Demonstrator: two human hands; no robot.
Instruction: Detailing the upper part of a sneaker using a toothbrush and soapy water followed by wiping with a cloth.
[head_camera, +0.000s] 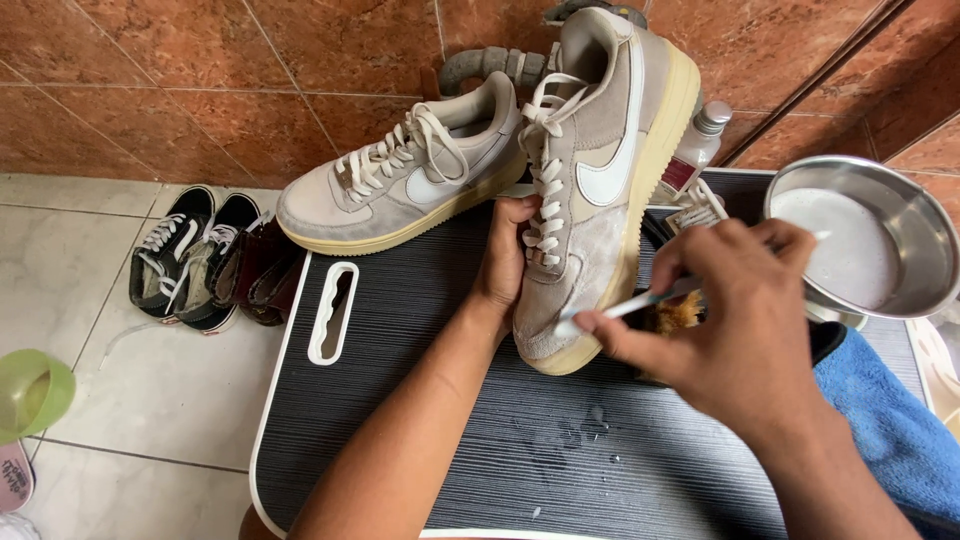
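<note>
Grey suede sneaker is standing toe-down on the ribbed black stool top, left hand clamping it at the laces, fingers wrapped round the tongue side. Right hand is pinching a white-handled brush, its tip touching the toe sidewall just above the yellowed sole. Shoe looks light, upper soft, sole stiff; sole edge or lace panel is likely the best hold. Second sneaker is lying behind. Steel bowl at right is holding cloudy white liquid. Clear bottle with red label is standing beside it; blue towel is lying underneath.
</note>
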